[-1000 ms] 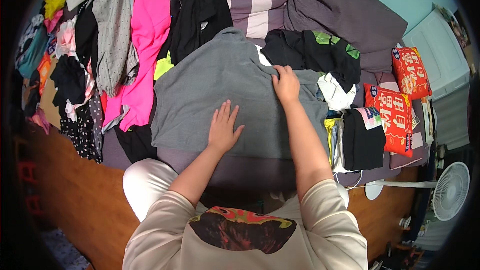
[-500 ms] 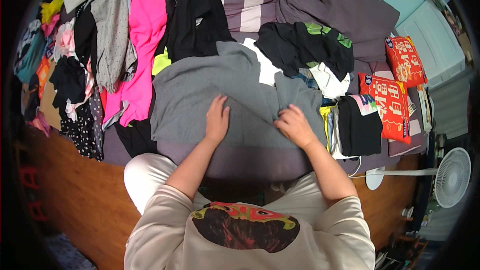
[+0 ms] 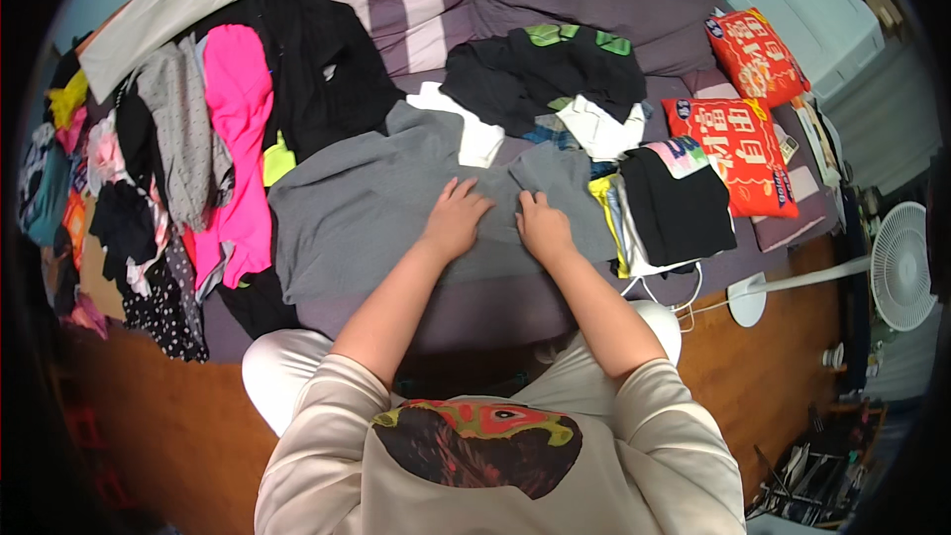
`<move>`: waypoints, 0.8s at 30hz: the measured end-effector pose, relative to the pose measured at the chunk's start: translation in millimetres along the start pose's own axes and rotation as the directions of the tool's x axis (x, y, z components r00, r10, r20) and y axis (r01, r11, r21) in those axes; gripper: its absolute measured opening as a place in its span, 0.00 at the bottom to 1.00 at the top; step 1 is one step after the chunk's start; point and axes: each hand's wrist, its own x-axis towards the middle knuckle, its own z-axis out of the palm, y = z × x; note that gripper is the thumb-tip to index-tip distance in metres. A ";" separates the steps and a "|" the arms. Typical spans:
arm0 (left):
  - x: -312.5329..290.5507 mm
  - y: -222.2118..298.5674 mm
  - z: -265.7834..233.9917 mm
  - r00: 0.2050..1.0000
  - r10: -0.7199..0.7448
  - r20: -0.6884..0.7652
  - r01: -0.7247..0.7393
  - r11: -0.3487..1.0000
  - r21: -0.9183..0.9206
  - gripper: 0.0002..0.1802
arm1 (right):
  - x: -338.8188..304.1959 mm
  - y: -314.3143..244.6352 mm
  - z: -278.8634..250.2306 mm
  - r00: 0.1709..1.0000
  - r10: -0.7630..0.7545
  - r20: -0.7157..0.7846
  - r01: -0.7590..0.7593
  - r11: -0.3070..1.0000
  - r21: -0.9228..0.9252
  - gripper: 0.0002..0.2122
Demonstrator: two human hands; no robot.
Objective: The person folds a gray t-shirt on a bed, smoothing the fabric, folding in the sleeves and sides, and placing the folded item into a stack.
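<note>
A dark grey garment (image 3: 347,203) lies spread across the sofa seat in front of me, its right part wrinkled and folded over. My left hand (image 3: 458,220) rests on the middle of the cloth with its fingers stretched out. Close to its right, my right hand (image 3: 544,228) has its fingers bent together on the same garment, gripping the fabric near the folded part; its fingertips are partly hidden. Just beyond the grey cloth lie a white garment (image 3: 482,141) and a crumpled black garment with green patches (image 3: 540,64).
Heaped clothes, including a bright pink garment (image 3: 238,129) and a black garment (image 3: 327,64), cover the sofa's left. On the right are a folded black stack (image 3: 679,203), red packages (image 3: 728,154) and a white fan (image 3: 901,267). The sofa's front edge (image 3: 466,317) runs before my knees.
My right hand has moved left, closer to my left hand, which has shifted slightly right on the cloth. The whole view has turned a little.
</note>
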 end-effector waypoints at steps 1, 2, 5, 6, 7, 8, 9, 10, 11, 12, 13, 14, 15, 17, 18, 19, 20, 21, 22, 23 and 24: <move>1.2 -5.2 1.7 0.993 0.040 0.107 -0.046 0.997 0.061 0.23 | 2.0 7.9 -2.3 0.993 0.101 0.064 -0.096 0.992 -0.082 0.13; 3.1 -2.7 -2.3 0.992 0.054 0.111 -0.060 0.997 0.049 0.23 | 2.2 16.5 -3.8 0.970 0.209 0.123 -0.188 0.968 -0.164 0.14; -4.3 -4.2 -15.6 0.944 -0.039 0.328 -0.048 0.967 0.252 0.18 | 8.7 46.4 -15.9 0.921 0.310 0.235 -0.264 0.942 -0.208 0.17; -9.0 -5.5 -16.6 0.942 -0.040 0.334 -0.049 0.966 0.253 0.18 | 14.9 53.4 -21.5 0.896 0.329 0.297 -0.276 0.939 -0.205 0.19; -12.2 -5.2 -17.9 0.930 -0.063 0.363 -0.026 0.971 0.236 0.17 | 19.9 55.7 -29.2 0.888 0.373 0.268 -0.339 0.926 -0.164 0.20; -15.9 -4.6 -18.9 0.916 -0.087 0.392 -0.002 0.975 0.220 0.16 | 22.9 56.6 -32.9 0.877 0.416 0.240 -0.398 0.909 -0.121 0.22; -20.7 -3.2 -20.0 0.914 -0.085 0.396 -0.005 0.975 0.221 0.16 | 23.8 57.9 -28.6 0.875 0.418 0.242 -0.401 0.908 -0.119 0.22; -24.4 0.1 -20.8 0.912 -0.058 0.406 -0.035 0.975 0.219 0.15 | 24.3 60.1 -24.6 0.937 0.349 0.010 -0.350 0.937 0.010 0.25; -27.2 2.5 -20.7 0.908 -0.031 0.417 -0.066 0.974 0.216 0.15 | 24.9 62.5 -20.7 0.930 0.285 -0.232 -0.264 0.957 0.119 0.29; -28.7 3.5 -19.1 0.908 -0.025 0.417 -0.072 0.974 0.214 0.15 | 27.3 63.3 -15.5 0.928 0.289 -0.234 -0.268 0.956 0.116 0.29; -31.4 3.9 -17.8 0.919 -0.001 0.394 -0.096 0.969 0.226 0.14 | 31.5 57.1 -13.1 0.933 0.239 -0.270 -0.222 0.971 0.090 0.32; -33.5 3.8 -16.8 0.928 0.024 0.371 -0.120 0.964 0.238 0.14 | 33.5 52.9 -12.3 0.934 0.187 -0.303 -0.177 0.982 0.061 0.35; -35.5 3.3 -16.0 0.928 0.025 0.371 -0.121 0.964 0.237 0.14 | 32.2 52.6 -14.3 0.944 0.220 -0.245 -0.204 0.975 0.089 0.30; -38.6 2.0 -15.7 0.941 0.003 0.339 -0.107 0.951 0.291 0.15 | 40.7 70.5 -16.5 0.941 0.316 -0.118 -0.301 0.945 0.132 0.28; -39.3 0.4 -14.9 0.940 0.005 0.340 -0.109 0.951 0.288 0.15 | 41.1 82.5 -18.1 0.915 0.404 0.015 -0.401 0.902 0.161 0.26; -41.7 -3.0 -13.5 0.963 -0.009 0.270 -0.074 0.952 0.295 0.15 | 38.2 86.0 -28.4 0.923 0.376 -0.075 -0.361 0.918 0.162 0.23; -45.6 -5.6 -13.6 0.980 -0.028 0.198 -0.034 0.952 0.304 0.15 | 35.4 87.3 -45.5 0.931 0.363 -0.024 -0.353 0.918 0.183 0.18; -45.0 -4.0 -15.3 0.980 -0.023 0.197 -0.037 0.955 0.294 0.15 | 30.2 95.5 -61.9 0.945 0.324 0.049 -0.327 0.937 0.124 0.15; -44.5 -0.8 -21.4 0.989 -0.025 0.143 -0.014 0.964 0.265 0.16 | 26.1 99.7 -76.6 0.950 0.287 0.126 -0.297 0.952 0.068 0.13; -47.1 0.8 -27.3 0.995 -0.037 0.088 0.015 0.971 0.238 0.16 | 18.2 91.0 -91.8 0.938 0.299 0.175 -0.296 0.954 -0.042 0.10; -50.4 0.3 -30.3 0.995 -0.042 0.088 0.020 0.973 0.231 0.16 | 10.9 84.1 -99.7 0.937 0.298 0.181 -0.294 0.955 -0.048 0.10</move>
